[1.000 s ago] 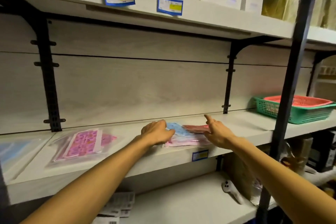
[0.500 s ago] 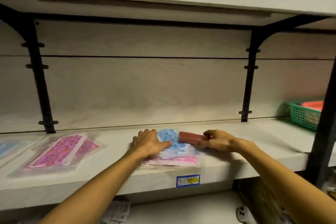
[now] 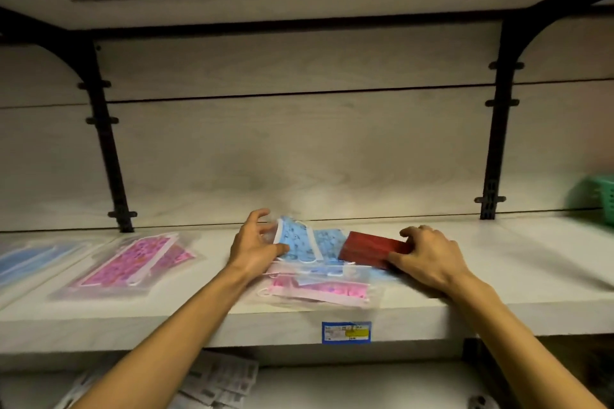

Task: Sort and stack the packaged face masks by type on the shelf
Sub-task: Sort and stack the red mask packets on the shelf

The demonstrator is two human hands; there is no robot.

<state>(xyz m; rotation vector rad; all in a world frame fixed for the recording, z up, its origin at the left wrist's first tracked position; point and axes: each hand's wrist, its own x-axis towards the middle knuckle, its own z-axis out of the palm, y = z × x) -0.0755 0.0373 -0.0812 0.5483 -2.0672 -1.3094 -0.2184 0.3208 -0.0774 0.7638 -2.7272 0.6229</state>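
Observation:
A mixed pile of packaged masks lies mid-shelf (image 3: 498,276). My left hand (image 3: 254,244) pinches the left edge of a blue patterned mask pack (image 3: 297,242) and tilts it up. My right hand (image 3: 428,256) grips the right end of a dark red mask pack (image 3: 365,247) that lies on the pile. Under them lies a light pink mask pack (image 3: 319,292) near the shelf's front edge. Further left a pack of bright pink patterned masks (image 3: 133,262) lies alone. A plain blue mask pack (image 3: 30,259) sits at the far left.
A green basket (image 3: 598,196) stands at the shelf's right end. Black brackets (image 3: 109,156) rise from the shelf at left and right. An upper shelf hangs close overhead. A blue price label (image 3: 345,332) marks the front edge. Papers lie on the lower shelf (image 3: 219,378).
The view has moved closer and lower. My right hand went from pointing with a straight finger to gripping the red pack. My left hand has lifted the blue pack's edge.

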